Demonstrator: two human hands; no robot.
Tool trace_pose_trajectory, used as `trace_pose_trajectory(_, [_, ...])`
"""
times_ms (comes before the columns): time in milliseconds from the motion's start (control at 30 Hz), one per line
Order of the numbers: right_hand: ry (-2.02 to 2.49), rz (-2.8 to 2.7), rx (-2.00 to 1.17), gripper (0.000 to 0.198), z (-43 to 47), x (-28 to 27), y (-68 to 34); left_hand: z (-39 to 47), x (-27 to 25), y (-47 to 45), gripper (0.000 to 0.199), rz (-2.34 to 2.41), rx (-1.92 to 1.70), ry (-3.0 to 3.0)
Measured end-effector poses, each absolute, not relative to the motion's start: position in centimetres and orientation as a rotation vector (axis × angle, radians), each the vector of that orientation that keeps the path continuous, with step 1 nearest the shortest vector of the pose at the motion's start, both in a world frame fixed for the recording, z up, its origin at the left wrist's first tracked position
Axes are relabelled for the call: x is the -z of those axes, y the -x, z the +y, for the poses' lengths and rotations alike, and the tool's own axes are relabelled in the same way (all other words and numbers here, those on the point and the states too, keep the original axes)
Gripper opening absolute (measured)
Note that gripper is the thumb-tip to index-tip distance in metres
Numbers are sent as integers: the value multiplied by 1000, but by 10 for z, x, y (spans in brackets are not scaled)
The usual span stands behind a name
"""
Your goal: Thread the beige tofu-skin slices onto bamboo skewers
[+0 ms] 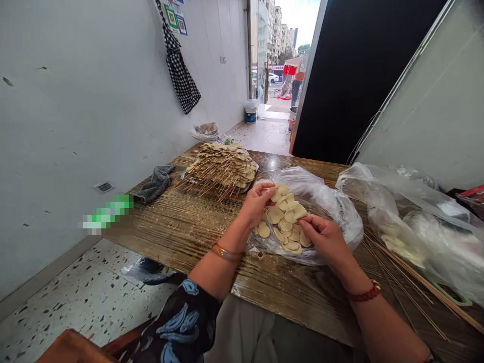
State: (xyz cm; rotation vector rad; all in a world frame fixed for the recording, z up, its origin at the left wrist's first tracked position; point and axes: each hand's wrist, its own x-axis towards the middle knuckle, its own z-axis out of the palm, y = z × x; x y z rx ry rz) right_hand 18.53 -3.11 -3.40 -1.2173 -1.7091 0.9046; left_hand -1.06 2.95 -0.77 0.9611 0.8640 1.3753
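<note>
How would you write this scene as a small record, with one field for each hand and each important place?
Left hand: pinching slices
Right hand: pinching slices, opposite edge
Under slices: clear bag
Table, far left: skewered pile on tray; grey cloth
Table, right: loose sticks; second bag
Left wall: hanging checked fabric

Wooden table (170, 227); cloth (157, 181); tray (249, 185); bags (342, 206); skewers (434, 289)

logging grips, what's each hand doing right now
Left hand: fingers closed at the pale slices; exactly what they grip is hidden.
Right hand: closed, pinching a pale slice.
</note>
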Motion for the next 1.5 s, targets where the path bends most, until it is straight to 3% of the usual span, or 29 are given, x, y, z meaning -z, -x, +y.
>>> trace_pose_trajectory(267, [1208,-1716,-965,37,-34,35,-180,21,6,4,32,590,-1161,-815])
trace_pose_trajectory(733, [1283,-1762,-772,34,-34,37,-178,20,-1,7,18,632,-1232,-749])
trace_pose_trajectory(967, [1267,-1730,-793,33,-35,37,-176,20,0,6,17,605,-1221,-732])
trace_pose_trajectory(1200, [1224,-1613,-877,35,-33,44,-177,16,5,-2,28,544,-1102,-741])
trace_pose_trajectory(1500, [1244,-1628,-836,33,-36,40,-171,8,9,-14,22,533,-1078,-733])
